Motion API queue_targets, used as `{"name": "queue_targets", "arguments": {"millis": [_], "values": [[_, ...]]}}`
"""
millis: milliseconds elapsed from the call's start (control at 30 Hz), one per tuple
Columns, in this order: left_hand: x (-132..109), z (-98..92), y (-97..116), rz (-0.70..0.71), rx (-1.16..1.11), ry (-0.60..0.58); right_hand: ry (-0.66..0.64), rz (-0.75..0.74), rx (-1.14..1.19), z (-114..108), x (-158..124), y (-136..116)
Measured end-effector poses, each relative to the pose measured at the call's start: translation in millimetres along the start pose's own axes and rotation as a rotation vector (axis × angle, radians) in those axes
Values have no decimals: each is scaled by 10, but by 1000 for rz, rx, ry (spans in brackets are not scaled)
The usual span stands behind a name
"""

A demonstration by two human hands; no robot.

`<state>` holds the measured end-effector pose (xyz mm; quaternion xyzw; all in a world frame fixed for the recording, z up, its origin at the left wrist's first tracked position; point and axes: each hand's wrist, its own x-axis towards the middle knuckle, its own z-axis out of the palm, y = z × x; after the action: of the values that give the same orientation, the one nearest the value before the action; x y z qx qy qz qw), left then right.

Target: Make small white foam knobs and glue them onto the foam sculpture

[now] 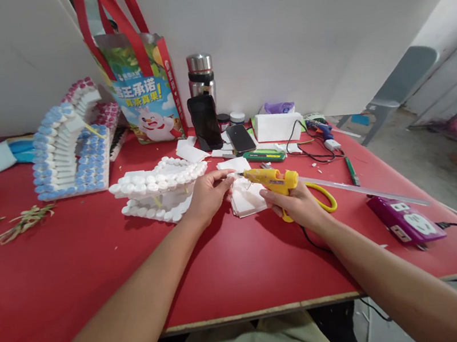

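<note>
My right hand [298,203] is closed round a yellow hot glue gun [271,180], whose nozzle points left at a small white foam piece [230,179]. That piece is pinched by the fingers of my left hand [206,196], just above a stack of white foam pieces [247,198] lying on the red table [97,272]. Left of my left hand sits a white model [157,191] built of foam strips and white bottle caps. A long clear glue stick [362,190] trails from the back of the gun to the right.
A blue and pink bottle-cap model [71,147] stands at the back left, beside a red-handled shopping bag [141,86]. A steel flask [200,74], two phones [205,121], a tissue box [277,126] and cables lie behind. A purple power strip [405,221] sits on the right; scissors with yellow handles [323,195] lie under my right hand.
</note>
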<state>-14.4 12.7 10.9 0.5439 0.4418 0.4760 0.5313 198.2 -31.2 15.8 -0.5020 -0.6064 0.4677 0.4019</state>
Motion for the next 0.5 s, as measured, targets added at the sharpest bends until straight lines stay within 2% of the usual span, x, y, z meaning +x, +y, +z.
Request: {"name": "queue_targets", "arguments": {"millis": [500], "values": [[-17, 21, 22, -34, -30, 5, 31, 12, -190, -1, -2, 93]]}}
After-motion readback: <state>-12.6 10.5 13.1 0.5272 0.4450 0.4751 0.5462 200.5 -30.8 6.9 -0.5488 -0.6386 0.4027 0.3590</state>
